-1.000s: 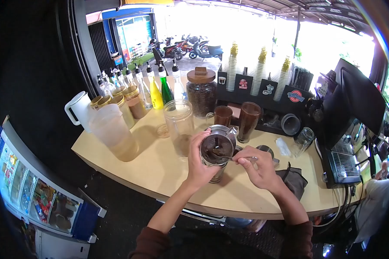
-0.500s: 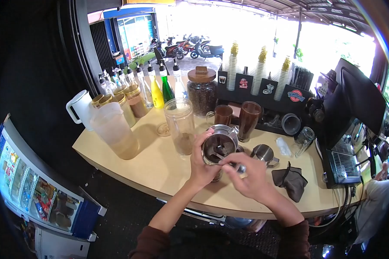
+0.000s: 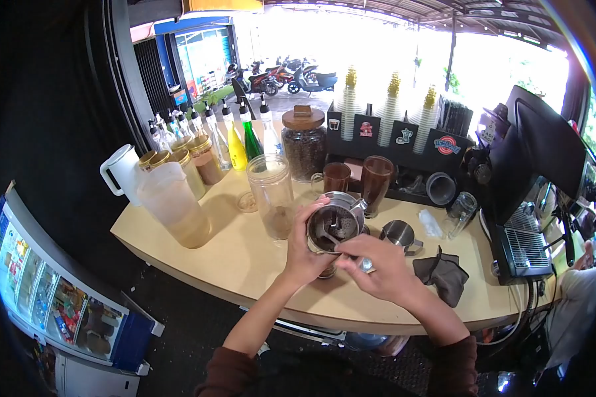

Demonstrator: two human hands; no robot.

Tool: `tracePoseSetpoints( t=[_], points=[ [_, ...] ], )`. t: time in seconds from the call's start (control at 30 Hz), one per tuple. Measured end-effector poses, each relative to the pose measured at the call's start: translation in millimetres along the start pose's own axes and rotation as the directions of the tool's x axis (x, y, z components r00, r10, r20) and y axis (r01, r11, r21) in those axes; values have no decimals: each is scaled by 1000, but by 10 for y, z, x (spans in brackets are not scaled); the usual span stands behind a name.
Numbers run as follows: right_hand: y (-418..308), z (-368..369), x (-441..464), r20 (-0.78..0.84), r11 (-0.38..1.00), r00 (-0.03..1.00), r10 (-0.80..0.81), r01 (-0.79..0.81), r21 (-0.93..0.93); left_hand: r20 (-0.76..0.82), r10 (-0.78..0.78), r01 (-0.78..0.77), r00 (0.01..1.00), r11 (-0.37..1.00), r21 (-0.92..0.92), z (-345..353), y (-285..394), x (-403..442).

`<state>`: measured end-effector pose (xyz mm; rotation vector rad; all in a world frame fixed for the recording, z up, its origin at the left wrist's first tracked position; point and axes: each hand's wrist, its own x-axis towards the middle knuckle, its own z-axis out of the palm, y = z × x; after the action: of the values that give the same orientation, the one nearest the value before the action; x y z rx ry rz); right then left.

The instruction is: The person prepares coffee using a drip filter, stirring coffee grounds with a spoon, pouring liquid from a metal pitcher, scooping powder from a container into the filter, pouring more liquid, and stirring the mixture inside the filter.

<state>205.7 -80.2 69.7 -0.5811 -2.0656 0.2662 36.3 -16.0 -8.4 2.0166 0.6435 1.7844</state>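
My left hand (image 3: 303, 248) is wrapped round the side of a stainless steel pitcher (image 3: 343, 200), which is tilted so that its inside faces me. Dark brown contents show in the bottom of it. Closed on a metal spoon (image 3: 330, 239), my right hand (image 3: 384, 264) is at the pitcher's lower right rim, with the spoon's far end down inside. Just behind the pitcher stand a glass mug (image 3: 336, 177) and a tall glass (image 3: 376, 182), both with dark brown liquid. A clear jar (image 3: 270, 192) with some powder at the bottom is left of my left hand.
A second steel pitcher (image 3: 397, 234) and a dark cloth (image 3: 442, 274) lie right of my hands. Left are a cloudy plastic jug (image 3: 172, 205), a white jug (image 3: 121, 173) and several pump bottles. A coffee bean jar (image 3: 304, 149) and cup holder (image 3: 394, 135) stand behind.
The spoon has shifted slightly inside the pitcher as my right hand turned a little. My left hand keeps its hold. The whole view has shifted slightly.
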Motion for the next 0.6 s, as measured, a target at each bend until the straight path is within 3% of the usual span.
tracePoseSetpoints(
  t=[0.13,0.23,0.3,0.43,0.5,0.6],
  points=[
    [-4,-28,-8,27,999,1000,6,-5,-38,4,-19,19,1000,1000,21,1,25,13],
    [8,-10,1,-40,995,995,-89,87,-44,-48,-27,25,999,998,-53,37,89,18],
    [7,-34,-26,94,997,993,-65,70,-44,-46,-13,10,999,999,-51,23,91,30],
    [33,-32,-25,3,992,996,-87,87,-95,-35,6,-10,999,993,-121,42,84,36],
    [27,-52,-37,125,996,990,-70,76,-42,26,53,-54,998,998,26,10,27,40],
    [62,-58,-71,55,997,997,-52,55,-55,68,41,-42,997,999,24,-7,42,34]
  ],
)
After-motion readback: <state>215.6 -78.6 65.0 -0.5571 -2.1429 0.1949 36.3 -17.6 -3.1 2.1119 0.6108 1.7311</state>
